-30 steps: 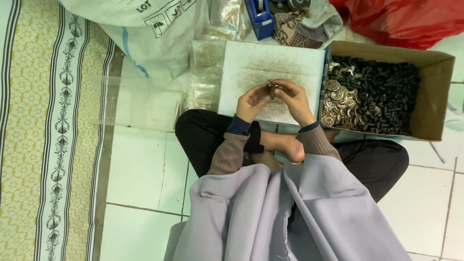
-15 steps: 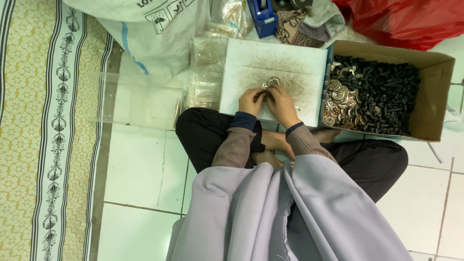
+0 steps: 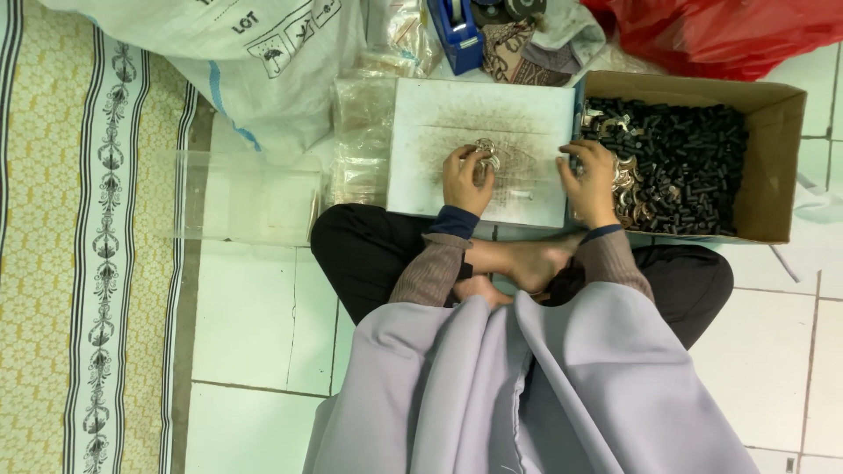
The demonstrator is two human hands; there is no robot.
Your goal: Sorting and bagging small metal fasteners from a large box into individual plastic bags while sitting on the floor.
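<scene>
Fingers of my left hand (image 3: 466, 180) curl around small silvery metal pieces (image 3: 486, 154) on the white board (image 3: 527, 118). My right hand (image 3: 590, 180) reaches over the board's right edge, fingers bent into the cardboard box (image 3: 777, 158) of black parts (image 3: 689, 162); whether it grips any, I cannot tell.
</scene>
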